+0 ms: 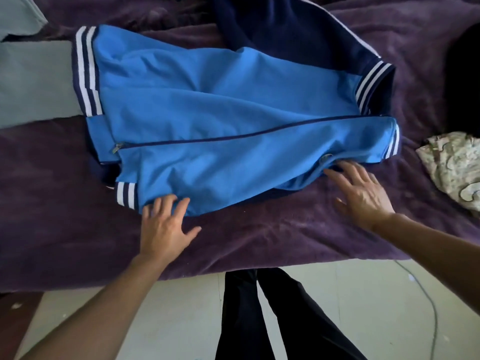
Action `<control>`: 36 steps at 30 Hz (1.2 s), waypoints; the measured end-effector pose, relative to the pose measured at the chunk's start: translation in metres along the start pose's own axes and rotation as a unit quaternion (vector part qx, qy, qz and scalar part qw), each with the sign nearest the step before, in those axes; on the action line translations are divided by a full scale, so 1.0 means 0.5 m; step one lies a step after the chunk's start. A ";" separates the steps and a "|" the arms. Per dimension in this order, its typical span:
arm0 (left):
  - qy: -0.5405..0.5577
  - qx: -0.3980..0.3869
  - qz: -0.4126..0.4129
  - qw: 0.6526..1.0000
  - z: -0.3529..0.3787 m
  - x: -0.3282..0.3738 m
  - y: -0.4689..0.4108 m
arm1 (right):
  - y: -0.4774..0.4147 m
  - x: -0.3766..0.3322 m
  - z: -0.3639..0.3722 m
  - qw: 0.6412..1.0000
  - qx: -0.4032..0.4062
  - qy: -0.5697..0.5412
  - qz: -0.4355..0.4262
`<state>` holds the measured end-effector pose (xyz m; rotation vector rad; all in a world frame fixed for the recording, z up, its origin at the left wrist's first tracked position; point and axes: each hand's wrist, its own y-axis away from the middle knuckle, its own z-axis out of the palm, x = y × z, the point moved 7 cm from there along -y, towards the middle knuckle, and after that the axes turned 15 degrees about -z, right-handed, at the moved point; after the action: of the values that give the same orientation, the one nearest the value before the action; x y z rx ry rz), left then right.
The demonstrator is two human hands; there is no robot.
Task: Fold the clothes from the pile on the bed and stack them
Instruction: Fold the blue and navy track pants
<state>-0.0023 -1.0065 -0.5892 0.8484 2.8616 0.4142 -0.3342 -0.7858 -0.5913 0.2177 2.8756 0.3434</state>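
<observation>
A bright blue zip-up jacket (220, 110) with navy sleeves and navy-and-white striped cuffs, hem and collar lies flat across the purple bedspread (259, 229), its zipper running left to right. My left hand (165, 224) rests with fingers spread at the jacket's near edge, beside a striped cuff (126, 194). Fingers apart, my right hand (362, 190) touches the near right edge of the jacket below the collar. Neither hand grips the cloth.
A grey-green garment (36, 81) lies at the left on the bed. A patterned cream cloth (454, 167) sits at the right edge, with a dark shape behind it. Below the bed's near edge are my dark trouser legs (259, 320), pale floor and a thin cable (431, 307).
</observation>
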 end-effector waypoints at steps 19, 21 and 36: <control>-0.048 0.044 -0.131 0.989 -0.057 -0.121 -0.113 | 0.027 0.146 -0.104 0.943 0.152 -0.112 0.276; 0.021 0.042 -0.158 0.986 -0.046 -0.122 -0.097 | 0.040 0.171 -0.071 0.880 0.181 -0.247 0.362; 0.762 -0.117 -0.437 0.463 0.006 -0.208 -0.155 | 0.033 0.175 0.054 0.417 0.266 -0.694 0.522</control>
<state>0.0450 -1.1253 -0.6104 -2.1933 3.2895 1.9955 -0.4094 -0.7491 -0.6317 1.4935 0.7280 -0.4596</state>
